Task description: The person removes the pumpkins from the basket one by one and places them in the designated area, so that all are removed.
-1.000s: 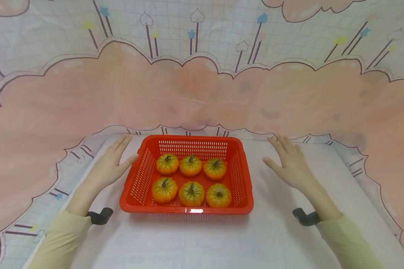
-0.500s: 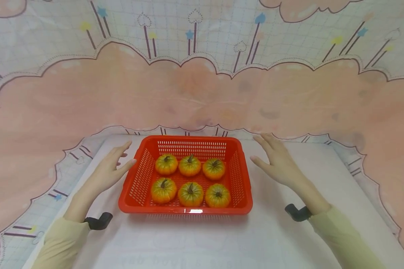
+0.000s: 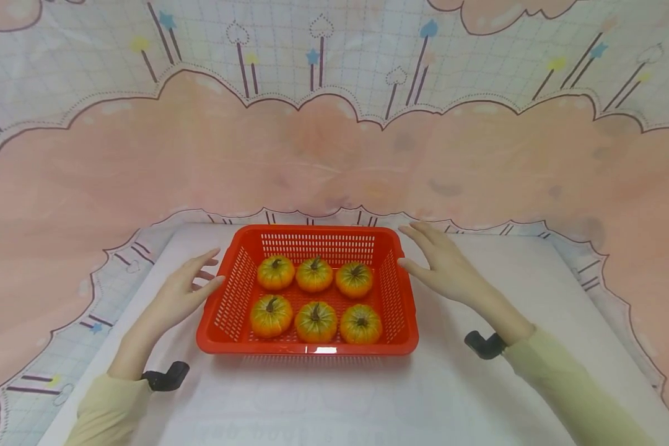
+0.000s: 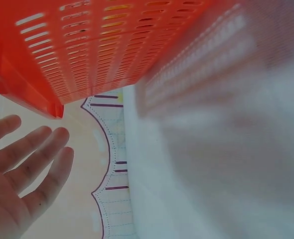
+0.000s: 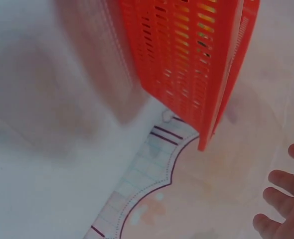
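A red plastic basket (image 3: 306, 349) with slotted walls stands on the white table. Inside it lie several small orange-yellow pumpkins (image 3: 314, 274) in two rows. My left hand (image 3: 186, 291) is at the basket's left side, fingers relaxed and slightly bent, the thumb tip overlapping the rim in the head view. In the left wrist view, the fingers (image 4: 35, 162) are spread beside the basket's slotted wall (image 4: 87, 45). At the right side my right hand (image 3: 443, 266) has its fingers extended, thumb and index tips right at the rim. Neither hand holds anything.
A white cloth covers the table (image 3: 290, 402). Behind it hangs a curtain (image 3: 312, 155) with pink cloud shapes, stars and hearts. Each wrist wears a black camera mount, one on the left wrist (image 3: 167, 376) and one on the right wrist (image 3: 484, 344).
My right hand has moved left to the basket's right rim. The left hand has lowered slightly, its fingers bending a little more. The basket and pumpkins have stayed in place.
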Demonstrator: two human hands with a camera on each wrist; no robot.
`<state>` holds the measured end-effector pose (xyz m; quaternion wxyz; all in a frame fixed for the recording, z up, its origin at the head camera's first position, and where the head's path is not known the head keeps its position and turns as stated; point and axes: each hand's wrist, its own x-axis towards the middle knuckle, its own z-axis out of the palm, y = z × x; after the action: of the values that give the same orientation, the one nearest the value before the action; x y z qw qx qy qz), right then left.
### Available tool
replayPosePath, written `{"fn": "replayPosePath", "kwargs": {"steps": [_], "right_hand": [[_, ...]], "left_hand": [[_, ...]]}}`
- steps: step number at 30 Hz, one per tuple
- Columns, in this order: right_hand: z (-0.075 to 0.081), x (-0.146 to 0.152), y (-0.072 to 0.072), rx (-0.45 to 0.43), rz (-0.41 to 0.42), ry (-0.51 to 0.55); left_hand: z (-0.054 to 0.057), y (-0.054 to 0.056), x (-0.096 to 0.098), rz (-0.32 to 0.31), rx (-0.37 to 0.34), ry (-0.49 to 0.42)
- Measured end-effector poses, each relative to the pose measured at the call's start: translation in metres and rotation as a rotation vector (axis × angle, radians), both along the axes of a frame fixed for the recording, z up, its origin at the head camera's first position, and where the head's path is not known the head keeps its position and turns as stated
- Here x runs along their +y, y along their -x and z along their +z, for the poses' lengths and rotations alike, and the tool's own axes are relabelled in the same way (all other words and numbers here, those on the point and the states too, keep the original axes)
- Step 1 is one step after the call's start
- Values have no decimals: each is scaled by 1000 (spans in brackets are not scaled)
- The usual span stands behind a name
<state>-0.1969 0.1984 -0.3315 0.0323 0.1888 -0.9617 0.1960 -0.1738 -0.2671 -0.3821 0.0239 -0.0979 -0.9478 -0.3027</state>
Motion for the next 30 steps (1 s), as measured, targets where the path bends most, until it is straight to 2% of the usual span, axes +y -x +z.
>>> {"fn": "replayPosePath", "kwargs": {"steps": [8,23,30], "right_hand": [[3,-10,6,18,69,-13],[6,-27,13,-65,134,-28],[4,-33,17,-83,159,-50]], "left_hand": [[-4,-4,0,16,-17,-41],[-14,-14,4,58,-11,-130],[-18,-16,4,75,-3,-142]]}}
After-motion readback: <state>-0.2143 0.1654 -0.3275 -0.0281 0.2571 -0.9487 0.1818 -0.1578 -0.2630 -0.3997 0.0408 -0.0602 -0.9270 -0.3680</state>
